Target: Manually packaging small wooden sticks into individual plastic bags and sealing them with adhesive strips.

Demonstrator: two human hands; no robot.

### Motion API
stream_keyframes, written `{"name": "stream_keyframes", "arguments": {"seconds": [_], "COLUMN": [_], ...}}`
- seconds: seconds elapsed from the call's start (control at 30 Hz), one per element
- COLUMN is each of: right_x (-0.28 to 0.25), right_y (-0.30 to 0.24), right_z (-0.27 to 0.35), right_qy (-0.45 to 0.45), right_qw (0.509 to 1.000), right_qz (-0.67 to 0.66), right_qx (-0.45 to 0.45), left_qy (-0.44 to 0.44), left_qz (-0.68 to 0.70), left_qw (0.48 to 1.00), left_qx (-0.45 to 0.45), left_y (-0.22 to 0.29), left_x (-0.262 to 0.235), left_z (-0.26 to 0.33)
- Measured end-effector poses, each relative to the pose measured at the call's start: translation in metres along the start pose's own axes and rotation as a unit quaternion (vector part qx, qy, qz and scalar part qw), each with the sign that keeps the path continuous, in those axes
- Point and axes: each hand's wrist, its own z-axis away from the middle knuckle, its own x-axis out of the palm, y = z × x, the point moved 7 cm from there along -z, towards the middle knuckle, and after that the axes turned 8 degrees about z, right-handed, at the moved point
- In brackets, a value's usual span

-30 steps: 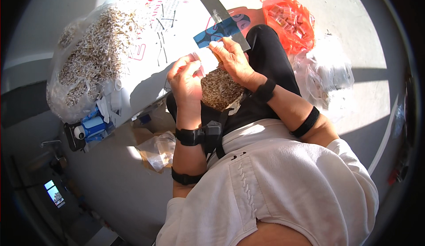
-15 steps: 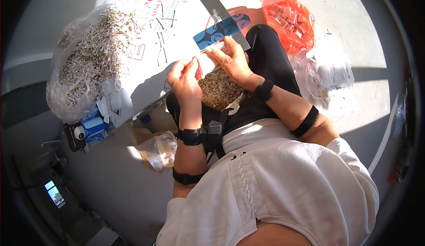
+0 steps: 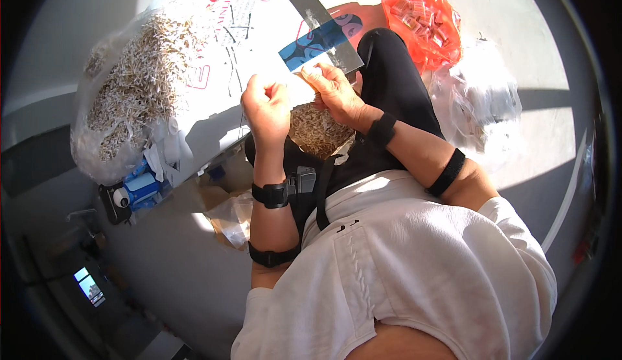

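My right hand (image 3: 338,94) is closed, thumb against fingers, on a small pale, yellowish packet (image 3: 303,90) above the near edge of the white tabletop (image 3: 223,111). Just left of it my left hand (image 3: 267,109) is curled, its fingertips by the packet's left side. Glare and the fingers hide whether the left hand grips anything. Below both hands, by my lap, lies a heap of small tan-and-white pieces (image 3: 319,130); its holder is mostly hidden. On the table's left, a clear plastic bag (image 3: 87,146) is filled with many similar thin pieces (image 3: 139,81).
A red plastic bag (image 3: 395,0) of small packets lies on the floor at the right, with clear plastic bags (image 3: 486,101) nearer me. A blue-and-white container (image 3: 137,188) stands at the table's left corner. Below the table is a cardboard box (image 3: 223,214) with clear plastic.
My left hand has turned and its fingers have curled in more. The pale packet between the hands shows less. My right hand has shifted slightly left and down.
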Motion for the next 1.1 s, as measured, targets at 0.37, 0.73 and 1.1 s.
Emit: {"name": "stream_keyframes", "arguments": {"seconds": [0.37, 0.73, 1.1], "right_x": [-0.005, 0.010, 0.006], "right_y": [0.003, -0.032, -0.021], "right_z": [0.002, 0.001, -0.003], "right_qy": [0.081, -0.173, -0.213], "right_qw": [0.992, 0.985, 0.977], "right_qz": [-0.096, 0.019, -0.017], "right_qx": [0.027, 0.007, 0.010], "left_qy": [-0.011, 0.006, 0.015], "left_qz": [0.078, -0.149, 0.021], "left_qw": [0.990, 0.979, 0.997], "left_qx": [-0.115, 0.136, 0.067], "left_y": [-0.014, 0.021, 0.032], "left_x": [0.008, 0.009, 0.011], "left_z": [0.012, 0.015, 0.015]}}
